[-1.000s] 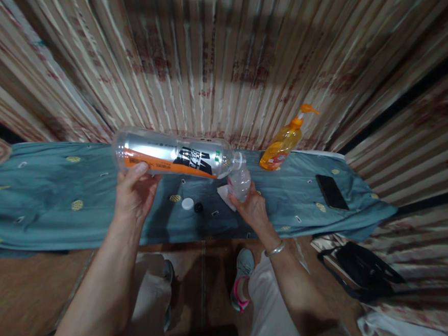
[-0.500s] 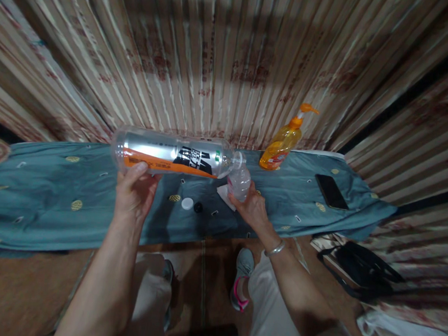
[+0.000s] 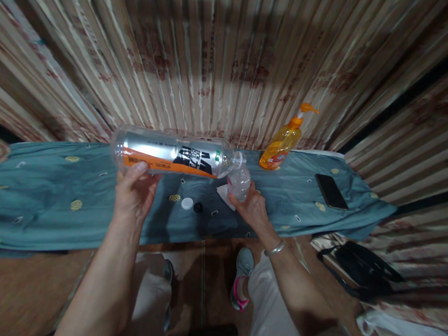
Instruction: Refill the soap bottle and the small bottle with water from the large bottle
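Note:
My left hand (image 3: 136, 185) is closed round the base end of a large clear plastic bottle (image 3: 167, 153) with a silver, black and orange label. The bottle lies almost level in the air, its neck toward the right. In my right hand (image 3: 250, 203) is a smaller clear plastic bottle (image 3: 240, 183), held upright or slightly tilted. Its mouth meets the large bottle's neck; whether they touch is hard to tell. A white paper piece (image 3: 225, 196) shows beside the small bottle. Below, a white cap (image 3: 186, 203) and a black cap (image 3: 198, 207) lie on the cloth.
A teal patterned cloth (image 3: 90, 220) covers the long table. An orange pump bottle (image 3: 281, 144) stands at the back right, and a black phone (image 3: 331, 191) lies farther right. Striped curtains (image 3: 216, 60) hang behind. A black bag (image 3: 366, 267) is at the lower right.

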`<state>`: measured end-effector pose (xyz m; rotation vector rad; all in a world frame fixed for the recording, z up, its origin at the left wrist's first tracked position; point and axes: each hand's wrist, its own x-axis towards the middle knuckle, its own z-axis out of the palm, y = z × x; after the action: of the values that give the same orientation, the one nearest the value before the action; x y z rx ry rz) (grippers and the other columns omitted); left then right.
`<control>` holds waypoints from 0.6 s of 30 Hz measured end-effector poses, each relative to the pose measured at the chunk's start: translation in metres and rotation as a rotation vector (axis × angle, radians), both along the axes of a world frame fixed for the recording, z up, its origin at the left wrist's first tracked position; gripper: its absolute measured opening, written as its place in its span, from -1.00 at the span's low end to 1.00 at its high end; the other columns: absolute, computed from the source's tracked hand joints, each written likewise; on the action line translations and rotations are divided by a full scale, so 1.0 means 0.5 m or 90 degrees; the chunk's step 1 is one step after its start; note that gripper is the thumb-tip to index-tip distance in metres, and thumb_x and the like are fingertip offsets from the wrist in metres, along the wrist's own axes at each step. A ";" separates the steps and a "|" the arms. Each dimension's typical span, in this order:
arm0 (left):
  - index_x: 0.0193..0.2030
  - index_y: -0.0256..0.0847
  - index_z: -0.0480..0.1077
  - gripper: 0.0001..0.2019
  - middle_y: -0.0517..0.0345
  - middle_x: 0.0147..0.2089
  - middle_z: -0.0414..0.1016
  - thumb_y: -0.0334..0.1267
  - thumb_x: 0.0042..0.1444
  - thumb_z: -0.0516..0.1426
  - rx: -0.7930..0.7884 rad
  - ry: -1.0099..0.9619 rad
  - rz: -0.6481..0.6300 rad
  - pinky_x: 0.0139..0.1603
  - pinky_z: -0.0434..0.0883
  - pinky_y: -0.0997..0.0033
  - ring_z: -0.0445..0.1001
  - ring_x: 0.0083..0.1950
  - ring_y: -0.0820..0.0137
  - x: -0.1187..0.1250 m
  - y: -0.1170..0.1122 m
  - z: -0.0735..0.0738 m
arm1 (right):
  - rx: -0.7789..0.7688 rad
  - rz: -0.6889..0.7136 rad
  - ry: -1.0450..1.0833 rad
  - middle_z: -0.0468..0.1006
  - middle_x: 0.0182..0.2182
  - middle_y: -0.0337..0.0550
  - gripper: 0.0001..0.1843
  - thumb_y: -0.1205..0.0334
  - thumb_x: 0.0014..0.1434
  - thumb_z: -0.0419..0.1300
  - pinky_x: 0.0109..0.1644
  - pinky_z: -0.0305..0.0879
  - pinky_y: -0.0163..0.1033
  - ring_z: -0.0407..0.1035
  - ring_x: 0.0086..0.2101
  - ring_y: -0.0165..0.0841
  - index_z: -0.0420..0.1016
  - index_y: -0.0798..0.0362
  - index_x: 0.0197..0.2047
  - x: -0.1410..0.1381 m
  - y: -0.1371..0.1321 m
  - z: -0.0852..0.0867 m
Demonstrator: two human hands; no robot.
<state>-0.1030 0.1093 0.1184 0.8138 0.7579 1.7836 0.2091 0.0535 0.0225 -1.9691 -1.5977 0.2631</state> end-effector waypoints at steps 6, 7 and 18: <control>0.06 0.08 0.82 -0.32 0.30 -0.23 0.85 -0.22 -0.31 0.75 0.015 -0.027 0.007 0.34 0.84 0.05 0.84 -0.12 0.23 0.010 0.000 0.002 | -0.014 -0.008 -0.026 0.90 -0.03 0.21 -0.17 0.06 0.46 0.65 0.12 0.83 0.20 0.84 -0.06 0.15 0.57 0.10 0.65 -0.004 -0.001 0.007; 0.07 0.08 0.82 -0.31 0.30 -0.22 0.85 -0.22 -0.31 0.75 0.016 -0.028 0.008 0.34 0.84 0.05 0.85 -0.12 0.22 0.011 0.000 0.002 | -0.016 -0.007 -0.032 0.91 -0.03 0.21 -0.16 0.06 0.46 0.64 0.11 0.82 0.18 0.84 -0.07 0.15 0.56 0.09 0.66 -0.004 -0.002 0.008; 0.08 0.08 0.80 -0.33 0.26 -0.17 0.89 -0.16 -0.26 0.76 0.014 -0.020 0.008 0.26 0.81 0.10 0.85 -0.07 0.19 0.007 0.003 -0.006 | 0.040 0.008 -0.019 0.92 -0.06 0.23 -0.17 0.01 0.45 0.59 0.07 0.79 0.11 0.84 -0.08 0.14 0.57 0.20 0.63 0.001 0.003 -0.014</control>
<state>-0.0995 0.1108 0.1154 0.7946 0.7250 1.8151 0.2097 0.0548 0.0154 -1.9233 -1.6184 0.1871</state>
